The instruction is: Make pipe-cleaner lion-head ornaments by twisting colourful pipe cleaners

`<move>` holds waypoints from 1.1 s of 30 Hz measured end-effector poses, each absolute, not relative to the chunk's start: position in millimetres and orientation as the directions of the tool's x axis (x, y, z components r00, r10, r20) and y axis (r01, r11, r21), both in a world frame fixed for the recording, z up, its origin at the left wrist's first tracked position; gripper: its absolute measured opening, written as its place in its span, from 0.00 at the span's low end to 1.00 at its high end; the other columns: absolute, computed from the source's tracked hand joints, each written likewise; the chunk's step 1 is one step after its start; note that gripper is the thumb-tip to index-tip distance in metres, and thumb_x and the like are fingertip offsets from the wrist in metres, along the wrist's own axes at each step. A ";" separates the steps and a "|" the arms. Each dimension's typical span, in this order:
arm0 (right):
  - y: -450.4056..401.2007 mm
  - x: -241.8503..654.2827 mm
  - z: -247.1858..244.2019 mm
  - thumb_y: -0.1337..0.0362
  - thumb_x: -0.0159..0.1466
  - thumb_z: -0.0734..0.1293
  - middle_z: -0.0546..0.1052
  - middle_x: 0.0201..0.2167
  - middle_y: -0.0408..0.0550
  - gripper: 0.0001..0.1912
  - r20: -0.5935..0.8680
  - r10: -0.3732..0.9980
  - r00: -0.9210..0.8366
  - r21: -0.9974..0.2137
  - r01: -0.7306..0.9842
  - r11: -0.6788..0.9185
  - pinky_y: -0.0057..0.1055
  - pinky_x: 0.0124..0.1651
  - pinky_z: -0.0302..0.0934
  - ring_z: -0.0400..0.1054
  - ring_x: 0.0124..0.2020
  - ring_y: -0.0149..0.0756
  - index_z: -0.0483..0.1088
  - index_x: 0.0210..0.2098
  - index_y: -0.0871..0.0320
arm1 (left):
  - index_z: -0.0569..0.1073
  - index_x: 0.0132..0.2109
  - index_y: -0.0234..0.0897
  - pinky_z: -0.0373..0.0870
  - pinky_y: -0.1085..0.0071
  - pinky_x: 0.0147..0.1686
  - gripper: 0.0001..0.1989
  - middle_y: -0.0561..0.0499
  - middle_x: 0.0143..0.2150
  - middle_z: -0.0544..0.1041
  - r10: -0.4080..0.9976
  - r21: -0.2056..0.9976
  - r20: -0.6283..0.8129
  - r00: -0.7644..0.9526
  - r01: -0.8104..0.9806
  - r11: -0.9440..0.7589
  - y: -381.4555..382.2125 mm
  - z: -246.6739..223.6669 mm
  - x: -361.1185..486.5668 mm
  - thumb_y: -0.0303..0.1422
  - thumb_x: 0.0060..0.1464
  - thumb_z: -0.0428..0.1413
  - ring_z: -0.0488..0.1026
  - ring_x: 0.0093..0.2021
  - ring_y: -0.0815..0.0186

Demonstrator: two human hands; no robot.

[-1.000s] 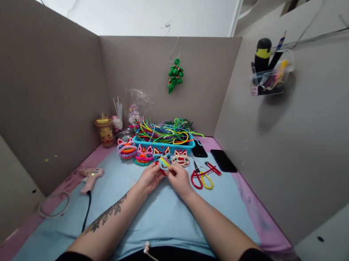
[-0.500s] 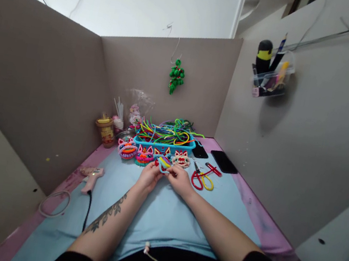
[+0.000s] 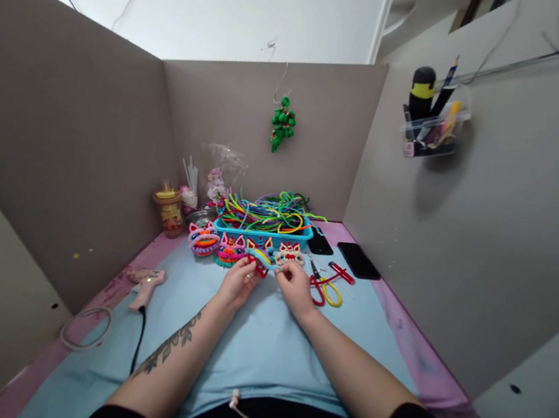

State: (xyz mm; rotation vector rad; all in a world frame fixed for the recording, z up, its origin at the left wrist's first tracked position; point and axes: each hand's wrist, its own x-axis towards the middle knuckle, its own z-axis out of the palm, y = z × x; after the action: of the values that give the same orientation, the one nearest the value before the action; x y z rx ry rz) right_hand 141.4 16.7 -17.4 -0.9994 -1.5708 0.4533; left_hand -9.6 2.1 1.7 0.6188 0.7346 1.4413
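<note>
My left hand (image 3: 239,284) is closed around a small piece of bent pipe cleaners (image 3: 261,257), coloured red, light blue and yellow. My right hand (image 3: 294,289) pinches the light blue end (image 3: 272,267) at the right side of that piece. Just behind my hands stand several pipe-cleaner animal heads: a pink one (image 3: 203,239), a pink and orange one (image 3: 231,251), a blue one and a cream one (image 3: 290,253). The blue head is partly hidden by the held piece. Scissors with red and yellow handles (image 3: 332,292) lie right of my right hand.
Behind the heads, a blue basket (image 3: 264,234) overflows with coloured pipe cleaners. Two phones, one dark (image 3: 358,260), lie at the back right. A pink glue gun (image 3: 148,289) with a cord lies left, near a lidded cup (image 3: 169,211). Grey partitions (image 3: 319,137) surround the table.
My right hand has shifted slightly right, drawing away from my left. The held piece has turned, so more red and a stretched light blue strand show between the hands.
</note>
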 end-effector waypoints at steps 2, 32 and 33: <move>18.1 141.4 -19.2 0.64 0.56 0.63 0.66 0.22 0.42 0.08 0.599 0.800 0.043 -0.763 0.334 0.553 0.29 0.31 0.55 0.59 0.26 0.33 0.62 0.22 0.57 | 0.70 0.32 0.34 0.69 0.71 0.37 0.09 0.49 0.31 0.76 0.995 0.776 -0.102 -0.020 -0.627 0.067 2.2 1.2 -9.7 0.25 0.42 0.62 0.74 0.31 0.68; 21.9 140.3 -25.7 0.62 0.56 0.64 0.67 0.23 0.42 0.07 0.548 0.833 -0.079 -0.776 0.324 0.541 0.27 0.31 0.55 0.61 0.27 0.33 0.65 0.23 0.57 | 0.71 0.35 0.33 0.71 0.76 0.31 0.05 0.50 0.31 0.76 0.983 0.724 -0.176 0.045 -0.671 0.160 4.2 0.3 -12.0 0.24 0.48 0.57 0.74 0.31 0.70; 21.0 140.1 -24.6 0.62 0.56 0.64 0.67 0.23 0.42 0.08 0.557 0.827 -0.078 -0.771 0.322 0.550 0.28 0.31 0.55 0.61 0.28 0.33 0.65 0.23 0.57 | 0.71 0.35 0.33 0.71 0.76 0.31 0.04 0.50 0.30 0.76 0.982 0.721 -0.182 0.047 -0.673 0.165 3.8 0.9 -11.7 0.24 0.49 0.57 0.74 0.31 0.70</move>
State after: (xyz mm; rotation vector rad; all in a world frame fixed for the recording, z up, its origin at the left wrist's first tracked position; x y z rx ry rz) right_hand 140.1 21.0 -24.6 -0.9815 -1.6548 0.5561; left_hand -11.7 3.8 0.9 0.5166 0.7511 1.3516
